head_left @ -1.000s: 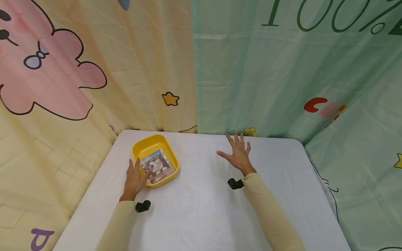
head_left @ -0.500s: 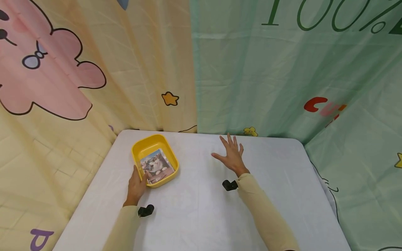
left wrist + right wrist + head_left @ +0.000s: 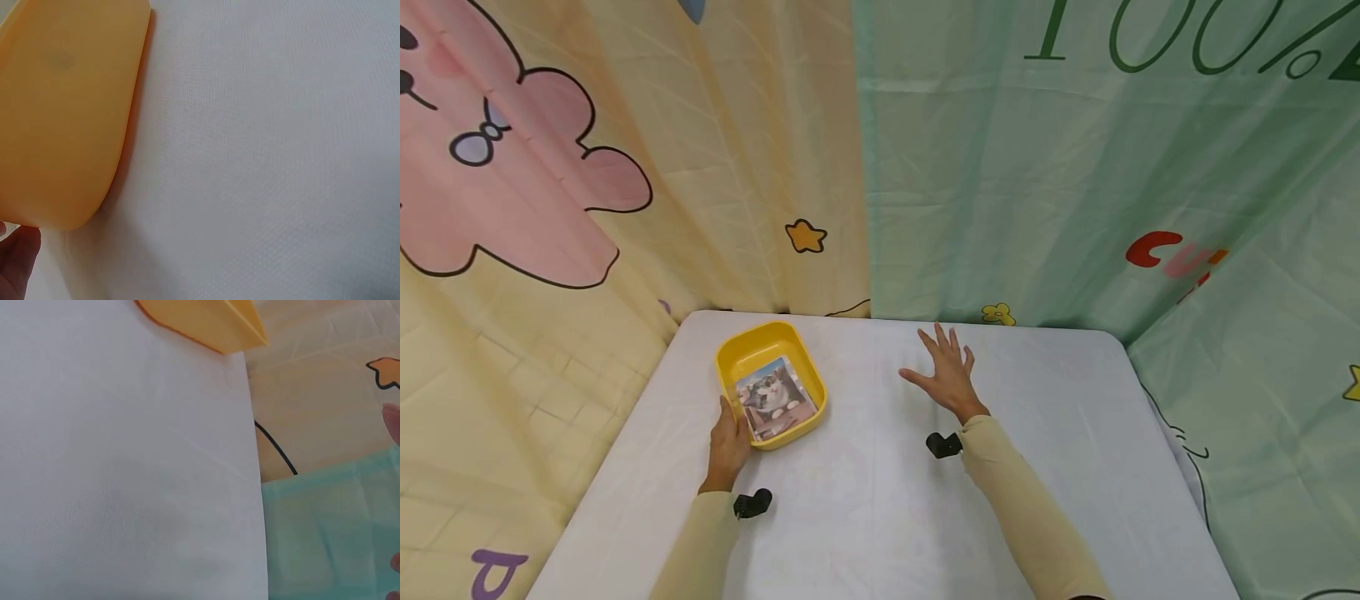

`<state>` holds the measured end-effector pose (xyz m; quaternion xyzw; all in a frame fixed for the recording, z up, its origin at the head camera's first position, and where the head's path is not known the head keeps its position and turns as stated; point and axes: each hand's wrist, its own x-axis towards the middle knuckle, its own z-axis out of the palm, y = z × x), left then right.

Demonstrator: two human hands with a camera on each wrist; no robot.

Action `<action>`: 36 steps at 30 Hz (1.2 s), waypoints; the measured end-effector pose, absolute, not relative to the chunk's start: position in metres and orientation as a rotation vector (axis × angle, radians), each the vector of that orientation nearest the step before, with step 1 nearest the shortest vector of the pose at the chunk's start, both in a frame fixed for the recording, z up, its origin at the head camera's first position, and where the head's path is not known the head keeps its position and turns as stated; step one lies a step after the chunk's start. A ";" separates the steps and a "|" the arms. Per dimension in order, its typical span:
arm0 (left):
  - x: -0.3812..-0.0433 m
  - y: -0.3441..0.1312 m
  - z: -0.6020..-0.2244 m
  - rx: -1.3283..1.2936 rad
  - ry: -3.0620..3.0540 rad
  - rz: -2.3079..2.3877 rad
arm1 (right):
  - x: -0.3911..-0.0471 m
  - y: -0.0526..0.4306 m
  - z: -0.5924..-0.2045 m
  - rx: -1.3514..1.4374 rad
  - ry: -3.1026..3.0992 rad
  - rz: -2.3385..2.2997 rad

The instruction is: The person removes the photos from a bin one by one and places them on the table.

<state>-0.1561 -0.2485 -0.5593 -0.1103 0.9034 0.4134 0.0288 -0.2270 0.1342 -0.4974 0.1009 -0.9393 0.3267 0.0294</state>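
Observation:
A yellow plastic tray (image 3: 805, 358) with rounded corners sits on the left part of the table. Inside it lies a rectangular cat picture (image 3: 777, 398), with paler edges showing around it. My left hand (image 3: 727, 447) holds the tray by its near left corner, fingers along the outer left side. In the left wrist view, a fingertip (image 3: 22, 253) touches the bottom of the tray's wall (image 3: 69, 125). My right hand (image 3: 951, 379) hovers over the table to the right of the tray, fingers spread and holding nothing.
The table (image 3: 865, 517) has a white cover. Printed curtains enclose it: a yellow curtain (image 3: 722, 183) at the back left and a green curtain (image 3: 970, 183) at the back right. Small black wrist cameras stick out from both cuffs.
My left hand has come down from over the tray's left rim to its near left corner. My right hand has drifted left, toward the tray. The tray has hardly moved.

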 end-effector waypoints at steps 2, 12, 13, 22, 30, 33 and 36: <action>-0.156 -0.249 -0.559 -0.330 2.788 1.278 | -0.227 0.134 -0.497 0.312 -2.898 1.011; -0.158 -0.246 -0.559 -0.357 2.733 1.274 | -0.224 0.134 -0.502 0.312 -2.905 1.025; -0.158 -0.245 -0.559 -0.352 2.731 1.267 | -0.224 0.134 -0.503 0.314 -2.904 1.024; -0.159 -0.243 -0.560 -0.186 2.800 1.231 | -0.218 0.135 -0.503 0.319 -2.894 0.983; -0.159 -0.235 -0.561 -0.150 2.754 1.223 | -0.216 0.139 -0.500 0.324 -2.873 0.978; -0.157 -0.232 -0.563 -0.117 2.760 1.209 | -0.215 0.140 -0.500 0.338 -2.865 0.970; -0.157 -0.228 -0.564 -0.057 2.765 1.211 | -0.215 0.140 -0.499 0.352 -2.856 0.966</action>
